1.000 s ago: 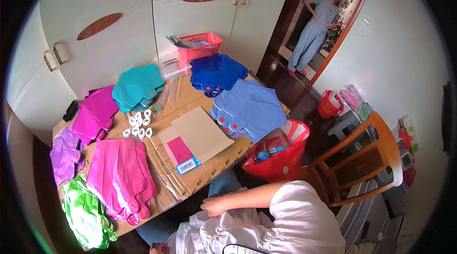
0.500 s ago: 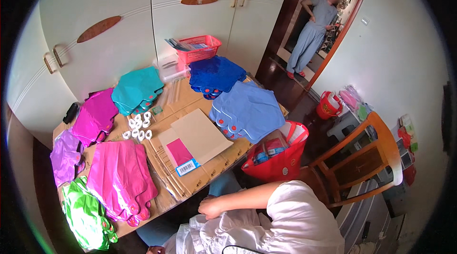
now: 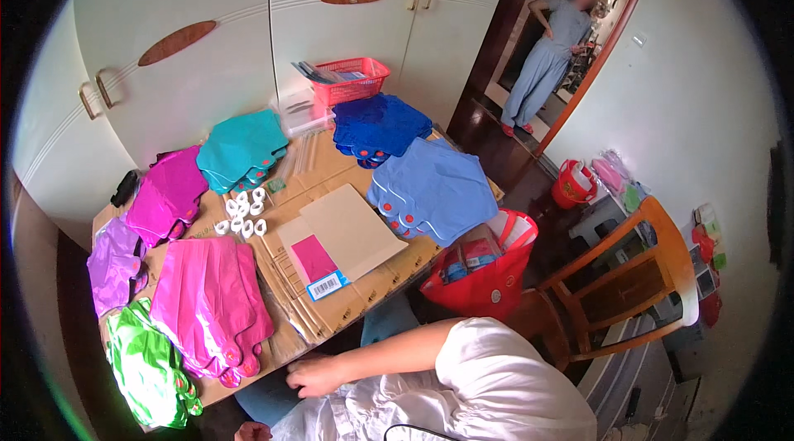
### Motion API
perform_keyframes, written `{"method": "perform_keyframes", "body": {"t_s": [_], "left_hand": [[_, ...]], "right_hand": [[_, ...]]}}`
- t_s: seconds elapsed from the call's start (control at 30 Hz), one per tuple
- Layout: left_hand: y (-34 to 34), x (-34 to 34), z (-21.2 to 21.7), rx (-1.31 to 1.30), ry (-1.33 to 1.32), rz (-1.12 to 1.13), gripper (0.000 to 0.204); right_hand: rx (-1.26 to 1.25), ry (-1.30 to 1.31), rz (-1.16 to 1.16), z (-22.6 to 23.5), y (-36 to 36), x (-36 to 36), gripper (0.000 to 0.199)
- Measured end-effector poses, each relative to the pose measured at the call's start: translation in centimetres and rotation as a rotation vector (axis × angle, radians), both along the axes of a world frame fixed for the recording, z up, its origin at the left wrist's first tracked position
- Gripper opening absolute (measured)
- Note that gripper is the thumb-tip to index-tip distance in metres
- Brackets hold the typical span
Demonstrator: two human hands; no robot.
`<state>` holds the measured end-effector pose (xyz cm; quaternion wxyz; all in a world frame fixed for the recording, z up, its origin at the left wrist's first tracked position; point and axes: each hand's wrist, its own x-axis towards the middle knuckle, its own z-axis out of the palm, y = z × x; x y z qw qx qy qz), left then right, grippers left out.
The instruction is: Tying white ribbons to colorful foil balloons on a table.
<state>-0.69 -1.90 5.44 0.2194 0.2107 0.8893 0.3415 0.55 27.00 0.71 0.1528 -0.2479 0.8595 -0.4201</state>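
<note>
My right hand [image 3: 316,376] hovers over my lap by the table's near edge, fingers curled in, nothing visible in it. At the bottom rim, my left hand [image 3: 252,432] shows only partly; its visible fingers are bent, with no held thing showing. Nearest on the table [image 3: 289,340] are stacks of flat shiny pieces with red dots: a pink stack [image 3: 207,300] and a green stack [image 3: 149,362]. A flat tan cardboard piece [image 3: 351,230] lies at the middle, with a magenta card [image 3: 313,257] bearing a blue-and-white barcode label on it.
Purple [image 3: 114,271], magenta [image 3: 168,193], teal [image 3: 241,147], dark blue [image 3: 380,124] and light blue stacks [image 3: 434,189] ring several white rings [image 3: 241,208]. A red basket [image 3: 351,90] stands behind. Rightward are a red bag [image 3: 504,271], wooden chair [image 3: 628,280] and person [image 3: 546,57] in the doorway.
My right hand has moved left across my lap, toward the table's near edge. The left hand has come slightly further into view. The stacks on the table stay as they were.
</note>
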Motion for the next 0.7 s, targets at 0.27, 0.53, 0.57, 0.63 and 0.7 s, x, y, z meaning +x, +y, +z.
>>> {"method": "perform_keyframes", "body": {"t_s": [0.27, 0.53, 0.57, 0.63, 0.7], "left_hand": [[0.4, 0.2, 3.0, 0.099, -0.115, 0.154, 0.014], [0.1, -0.4, 6.0, 0.176, -0.303, 0.116, 0.014], [-0.2, -0.3, 7.5, 0.114, -0.310, 0.117, 0.014], [-2.1, -0.3, 5.9, 0.189, -0.391, 0.199, 0.014], [-3.1, -0.9, 6.3, 0.173, -0.468, 0.253, 0.014]], "right_hand": [[-0.275, -0.166, 0.205, 3.8, -7.8, -1.1, 0.047], [-0.324, -0.308, 0.050, 8.0, -6.5, -2.3, 0.021], [-0.354, -0.358, 0.040, 8.6, -6.4, -2.3, 0.019], [-0.423, -0.465, 0.003, 8.6, -5.8, -2.6, 0.017], [-0.477, -0.537, -0.039, 8.3, -5.0, -2.4, 0.018]]}}
